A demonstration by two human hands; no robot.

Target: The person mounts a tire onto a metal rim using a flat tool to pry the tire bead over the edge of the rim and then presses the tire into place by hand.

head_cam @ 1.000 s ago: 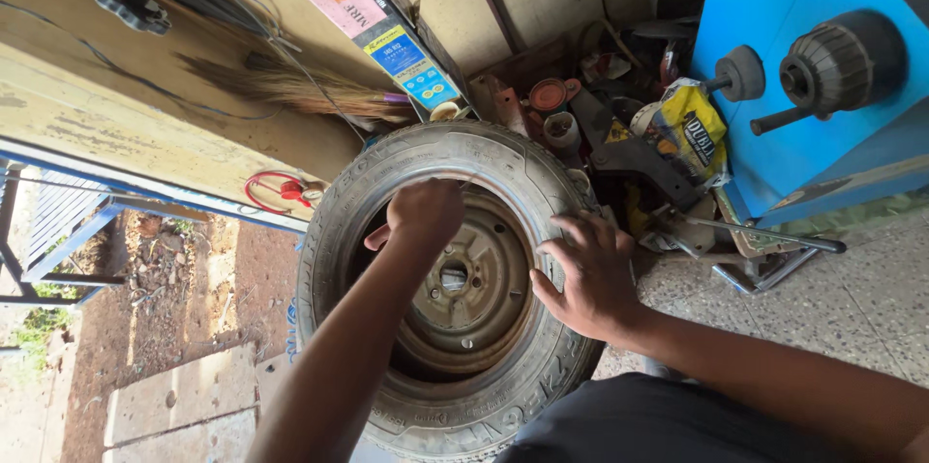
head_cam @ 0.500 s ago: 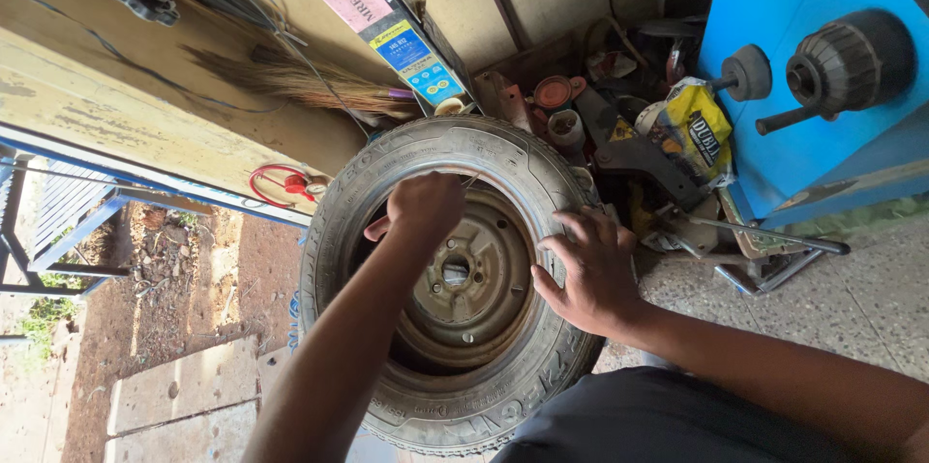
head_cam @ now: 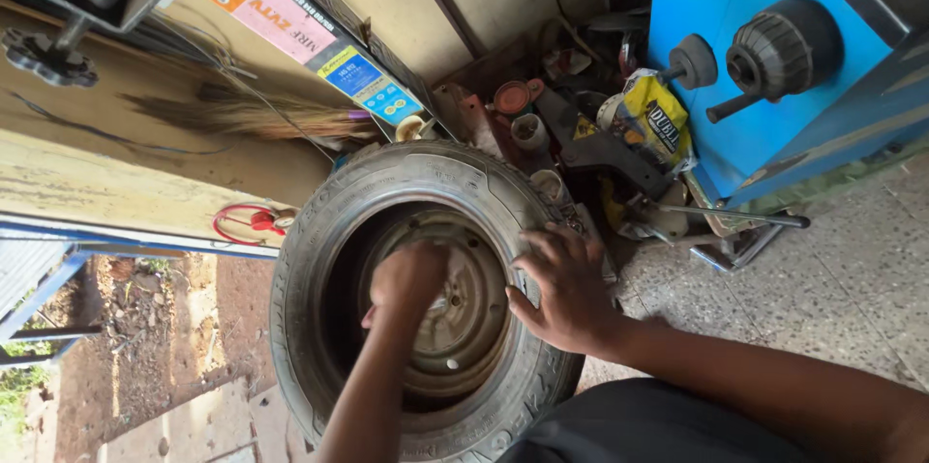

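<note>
- Fingers [head_cam: 542, 255] of the right hand [head_cam: 566, 294] lie spread and flat over the inner edge of the tyre [head_cam: 319, 328], pressing on the rubber where it meets the rim; they grip nothing, they only brace.
- Left hand [head_cam: 411, 279] is curled into a loose fist inside the well of the steel wheel [head_cam: 469, 328], close to the hub; whether it holds a small tool or part I cannot tell.
- Tyre and wheel stand upright on the tiled floor [head_cam: 852, 260], just in front of the person, with a blue machine [head_cam: 764, 57] and a clutter of tins and a yellow bag [head_cam: 648, 119] behind.
- Judging by how things lie, the tyre is seated around the wheel on the visible side; work at the hub or bead looks unfinished.
- Compared with a second ago, the left hand has dropped from the upper rim down towards the hub, while the right hand has stayed on the same edge of the tyre; the head has also leaned in closer.
</note>
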